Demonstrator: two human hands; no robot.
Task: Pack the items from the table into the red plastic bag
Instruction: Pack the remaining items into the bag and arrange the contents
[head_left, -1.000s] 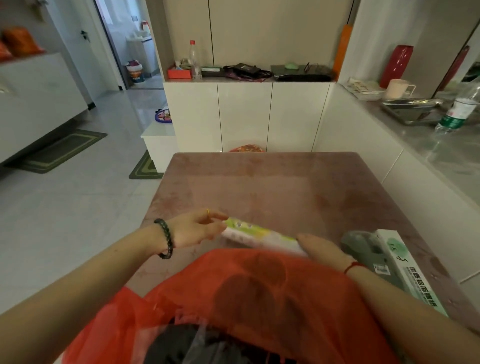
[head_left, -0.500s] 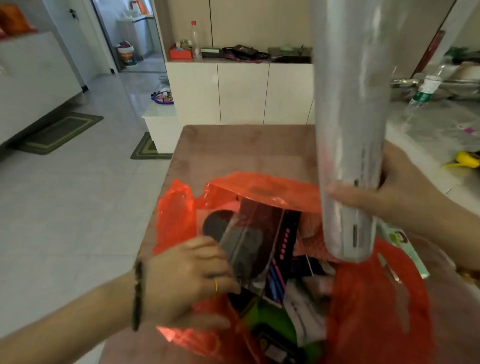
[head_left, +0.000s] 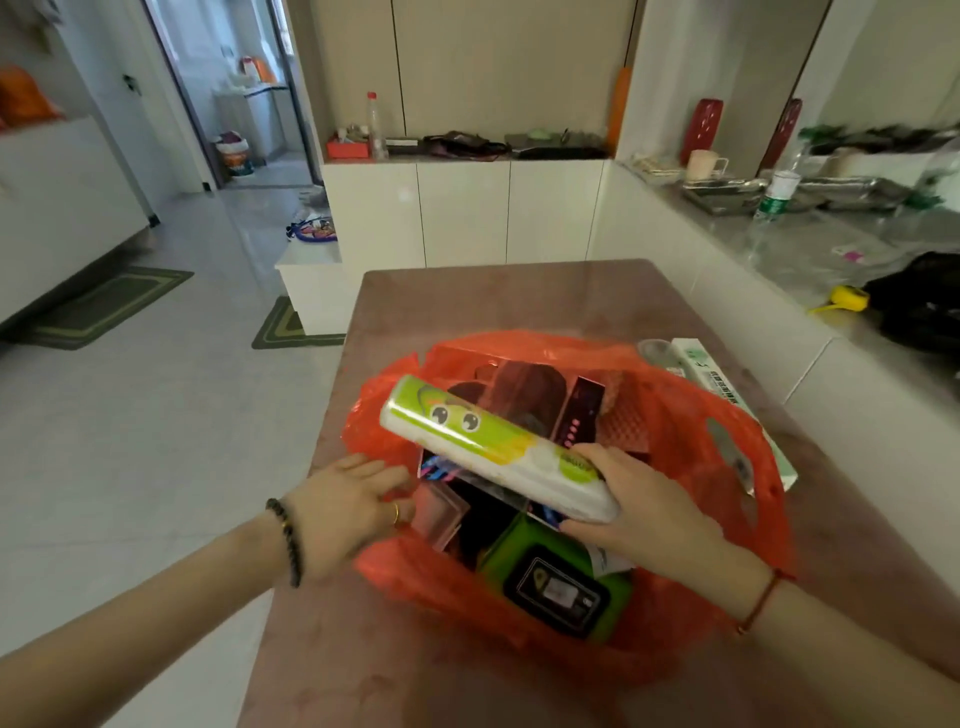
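Lying across the red bag (head_left: 675, 415), a green-and-white roll (head_left: 493, 452).

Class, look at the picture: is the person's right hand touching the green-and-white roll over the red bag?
Touching. The head view shows the right hand wrapped around the near end of the green-and-white roll, fingers on top, thumb beneath.

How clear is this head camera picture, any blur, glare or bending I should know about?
Head view: wide-angle bending bows the cabinets and door frame at the edges; the roll in the right hand and the red bag are fairly sharp, small print unreadable; soft glare on the floor and table; the right counter looks smeared.
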